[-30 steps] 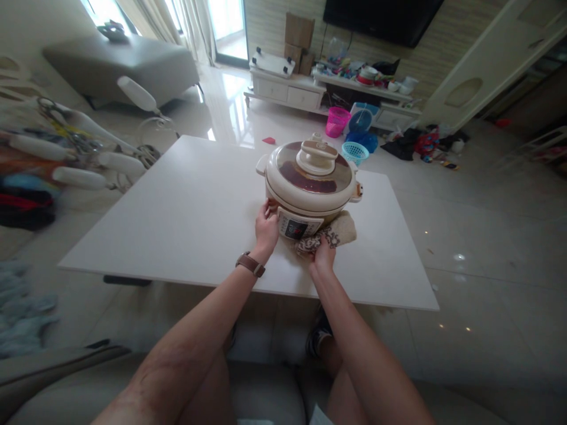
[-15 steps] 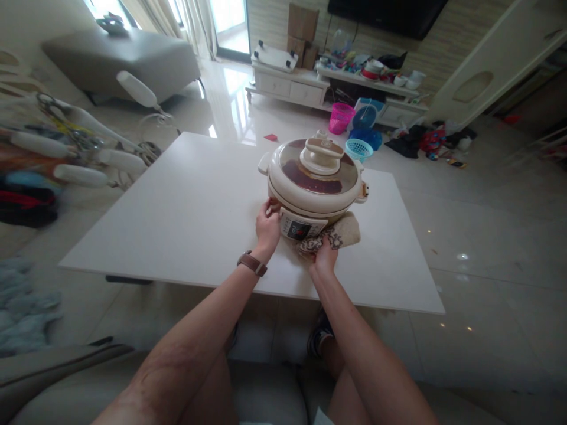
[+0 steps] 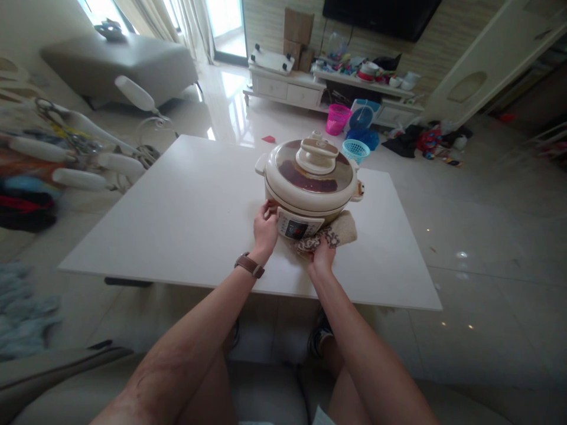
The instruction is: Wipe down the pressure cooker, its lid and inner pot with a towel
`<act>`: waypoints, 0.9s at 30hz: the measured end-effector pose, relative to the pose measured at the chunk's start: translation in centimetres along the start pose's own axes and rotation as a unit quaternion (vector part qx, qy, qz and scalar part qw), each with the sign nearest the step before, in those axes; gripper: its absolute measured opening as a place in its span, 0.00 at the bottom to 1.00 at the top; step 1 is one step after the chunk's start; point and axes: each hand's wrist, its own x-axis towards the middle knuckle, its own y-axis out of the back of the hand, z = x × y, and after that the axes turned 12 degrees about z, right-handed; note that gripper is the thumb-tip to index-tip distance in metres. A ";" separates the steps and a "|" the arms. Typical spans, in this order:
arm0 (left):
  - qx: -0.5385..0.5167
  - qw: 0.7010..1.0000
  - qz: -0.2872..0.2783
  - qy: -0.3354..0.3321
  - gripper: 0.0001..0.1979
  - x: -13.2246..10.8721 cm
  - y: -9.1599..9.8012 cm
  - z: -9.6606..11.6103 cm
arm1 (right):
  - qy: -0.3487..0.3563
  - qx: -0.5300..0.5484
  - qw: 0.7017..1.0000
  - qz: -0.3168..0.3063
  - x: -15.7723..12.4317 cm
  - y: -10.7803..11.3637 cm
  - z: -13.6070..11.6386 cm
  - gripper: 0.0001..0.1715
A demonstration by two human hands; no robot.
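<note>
A cream electric cooker (image 3: 309,184) with a glass lid and a control panel facing me stands on the white table (image 3: 186,206). My left hand (image 3: 264,227), with a brown watch on its wrist, grips the cooker's lower left side, fingers curled round the base. My right hand (image 3: 322,255) is closed on a patterned beige cloth (image 3: 330,233) that lies under the cooker's front right edge.
A clothes rack with white bars (image 3: 84,159) stands to the left of the table. Behind the table are a pink basket (image 3: 336,119), blue baskets (image 3: 357,150), a low white cabinet (image 3: 287,88) and clutter on the shiny floor. My knees are below the near table edge.
Only the camera shifted slightly. Both hands keep their hold on the cooker and the cloth.
</note>
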 end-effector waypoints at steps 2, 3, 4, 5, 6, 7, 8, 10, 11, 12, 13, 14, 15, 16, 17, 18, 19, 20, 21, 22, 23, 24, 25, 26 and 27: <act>0.009 1.000 0.005 0.001 0.29 0.1 0.1 0.2 | 0.003 -0.008 1.000 0.023 0.2 0.0 0.3 0.29; 0.010 1.000 0.004 0.003 0.29 0.2 0.1 0.3 | 0.002 -0.014 0.999 0.038 0.3 -0.1 0.4 0.28; 0.011 1.000 0.003 0.005 0.28 0.2 0.1 0.4 | 0.004 -0.017 0.999 0.044 0.3 -0.1 0.5 0.27; 0.011 1.000 0.001 0.008 0.28 0.2 0.2 0.4 | 0.007 -0.020 0.999 0.046 0.3 -0.2 0.6 0.27; 0.012 1.000 0.000 0.011 0.28 0.3 0.2 0.5 | 0.010 -0.021 0.999 0.047 0.2 -0.2 0.6 0.27; 0.012 1.000 -0.001 0.014 0.28 0.3 0.3 0.5 | 0.013 -0.022 0.999 0.045 0.2 -0.2 0.6 0.27; 0.012 1.000 -0.002 0.018 0.28 0.3 0.3 0.6 | 0.016 -0.022 0.999 0.040 0.2 -0.2 0.6 0.26; 0.009 1.000 -0.003 0.025 0.29 0.4 0.3 0.6 | 0.022 -0.020 0.999 0.026 0.1 -0.2 0.5 0.27; 0.007 1.000 -0.004 0.029 0.29 0.4 0.3 0.5 | 0.022 -0.020 0.999 0.024 0.1 -0.2 0.4 0.27; 0.005 0.999 -0.004 0.032 0.29 0.3 0.4 0.5 | 0.020 -0.020 0.999 0.027 0.0 -0.2 0.4 0.27; 0.003 0.999 -0.005 0.035 0.29 0.3 0.4 0.5 | 0.015 -0.021 0.999 0.035 0.0 -0.2 0.3 0.27; 0.002 0.999 -0.006 0.036 0.30 0.3 0.4 0.5 | 0.008 -0.021 0.999 0.044 -0.1 -0.3 0.2 0.28; 0.002 0.999 -0.007 0.035 0.29 0.3 0.3 0.5 | 0.002 -0.022 0.998 0.051 -0.1 -0.3 0.1 0.28; 0.002 0.999 -0.008 0.034 0.29 0.2 0.3 0.5 | -0.003 -0.021 0.998 0.055 -0.2 -0.3 0.1 0.28; 0.002 0.999 -0.009 0.032 0.29 0.2 0.3 0.4 | -0.005 -0.019 0.998 0.055 -0.2 -0.3 0.0 0.28; 0.002 1.000 -0.010 0.029 0.29 0.2 0.3 0.4 | -0.007 -0.017 0.998 0.054 -0.2 -0.4 0.0 0.27; 0.002 1.000 -0.010 0.027 0.29 0.2 0.3 0.4 | -0.007 -0.016 0.998 0.052 -0.3 -0.4 0.0 0.27; 0.002 1.000 -0.010 0.025 0.28 0.2 0.3 0.4 | -0.006 -0.016 0.999 0.051 -0.3 -0.4 0.0 0.27; 0.002 1.000 -0.010 0.023 0.28 0.2 0.4 0.4 | -0.004 -0.018 0.999 0.051 -0.3 -0.4 0.0 0.27; 0.002 1.000 -0.010 0.021 0.28 0.2 0.4 0.3 | -0.002 -0.020 0.998 0.051 -0.3 -0.4 0.0 0.28; 0.002 1.000 -0.010 0.019 0.28 0.3 0.4 0.3 | 0.000 -0.024 0.998 0.051 -0.3 -0.4 0.0 0.28; 0.003 1.000 -0.009 0.018 0.27 0.3 0.4 0.2 | 0.003 -0.026 0.998 0.052 -0.3 -0.4 0.1 0.28; 0.004 1.000 -0.008 0.018 0.27 0.3 0.4 0.2 | 0.006 -0.028 0.998 0.052 -0.3 -0.3 0.1 0.28; 0.005 1.000 -0.007 0.018 0.27 0.4 0.3 0.1 | 0.009 -0.027 0.998 0.049 -0.2 -0.3 0.1 0.28; 0.005 1.000 -0.007 0.018 0.27 0.4 0.3 0.1 | 0.013 -0.026 0.999 0.044 -0.2 -0.3 0.2 0.27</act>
